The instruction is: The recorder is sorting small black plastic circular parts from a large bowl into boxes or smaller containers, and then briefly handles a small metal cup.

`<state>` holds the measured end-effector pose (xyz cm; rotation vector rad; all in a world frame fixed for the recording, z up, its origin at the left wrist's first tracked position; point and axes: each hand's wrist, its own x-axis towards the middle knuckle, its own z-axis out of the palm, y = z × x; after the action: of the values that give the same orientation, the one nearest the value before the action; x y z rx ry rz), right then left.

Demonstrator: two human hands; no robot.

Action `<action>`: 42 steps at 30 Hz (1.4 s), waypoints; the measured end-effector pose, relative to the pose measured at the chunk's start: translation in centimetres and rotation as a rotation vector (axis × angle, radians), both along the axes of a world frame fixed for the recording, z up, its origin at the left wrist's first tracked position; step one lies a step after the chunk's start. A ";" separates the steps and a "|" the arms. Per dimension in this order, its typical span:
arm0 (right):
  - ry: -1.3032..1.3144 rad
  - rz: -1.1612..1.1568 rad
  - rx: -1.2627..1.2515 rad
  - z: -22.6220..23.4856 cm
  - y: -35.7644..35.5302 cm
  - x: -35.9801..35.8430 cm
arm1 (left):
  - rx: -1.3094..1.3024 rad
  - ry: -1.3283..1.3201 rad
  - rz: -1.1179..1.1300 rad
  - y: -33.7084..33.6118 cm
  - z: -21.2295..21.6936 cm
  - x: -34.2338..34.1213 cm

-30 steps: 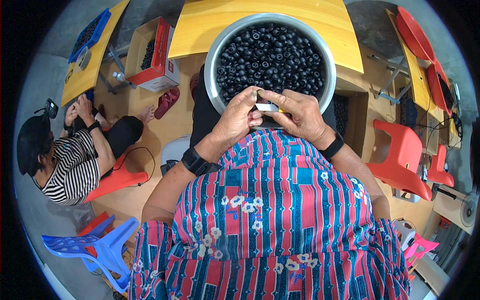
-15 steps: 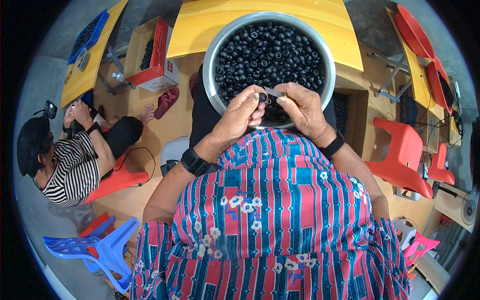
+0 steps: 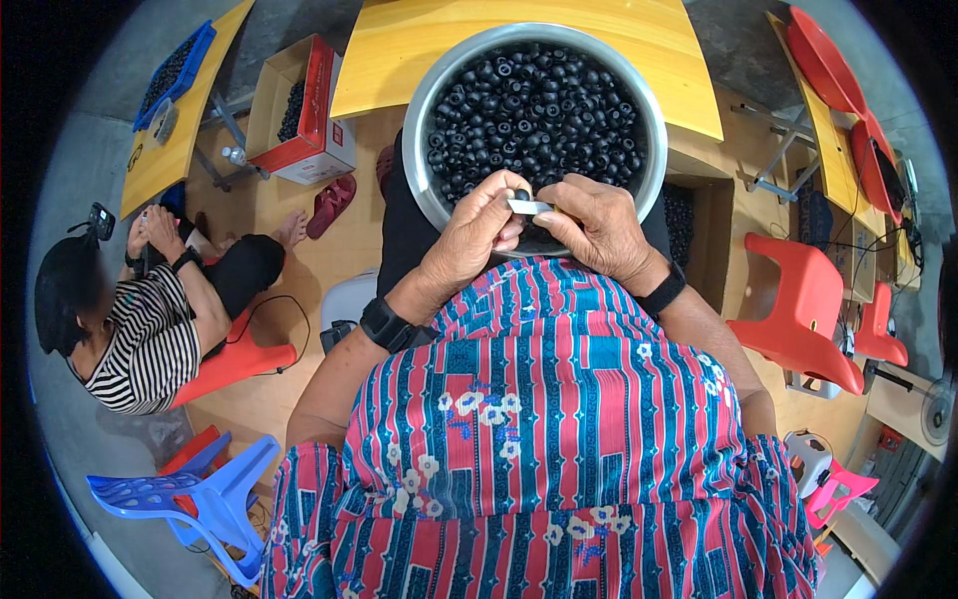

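Note:
A wide metal basin [image 3: 658, 130] in front of me is filled with small round black rubber-like pieces [image 3: 529, 110], many with a hole or ring at one end. Over its near side, my left hand [image 3: 477, 222] pinches one black piece [image 3: 522, 194] between thumb and fingers. Closed around a small knife, my right hand [image 3: 594, 225] brings its short pale blade [image 3: 529, 208] flat across that piece. The knife's handle is hidden in my fingers. Both hands are close together, just above the basin's near rim.
A yellow table [image 3: 389, 60] stands beyond the basin. At left a person [image 3: 150, 309] sits on a red stool near a cardboard box [image 3: 299, 110] and a blue tray [image 3: 178, 72]. Red stools [image 3: 793, 304] stand at right, a blue stool [image 3: 200, 499] at lower left.
The knife blade has moved left and turned, from beside the black piece to across it. My right hand has shifted slightly left; the left hand keeps its pinch.

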<state>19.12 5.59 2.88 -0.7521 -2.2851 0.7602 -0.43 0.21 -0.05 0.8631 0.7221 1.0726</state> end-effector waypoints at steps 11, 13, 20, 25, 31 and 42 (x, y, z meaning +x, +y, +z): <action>-0.003 0.000 0.016 -0.2 0.1 0.1 | 0.018 0.027 0.000 0.0 -0.2 -0.1; -0.003 -0.003 0.014 -0.3 0.0 0.1 | 0.022 0.026 -0.004 0.0 -0.2 -0.1; -0.003 -0.007 0.010 -0.2 0.0 0.0 | 0.044 0.049 0.015 0.0 -0.1 -0.1; -0.007 -0.026 -0.003 -0.2 0.0 -0.1 | 0.042 0.042 -0.007 0.1 -0.3 -0.2; 0.096 -0.286 -0.193 -1.8 1.2 -0.1 | 0.063 0.038 -0.053 -0.1 -0.6 -0.3; 0.202 -0.297 -0.247 -2.4 1.5 0.4 | -0.093 -0.203 0.064 0.4 0.3 -2.1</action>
<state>19.49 7.11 0.47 -1.0492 -1.8668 0.9381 -2.51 0.63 0.28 0.6445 0.6270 1.1565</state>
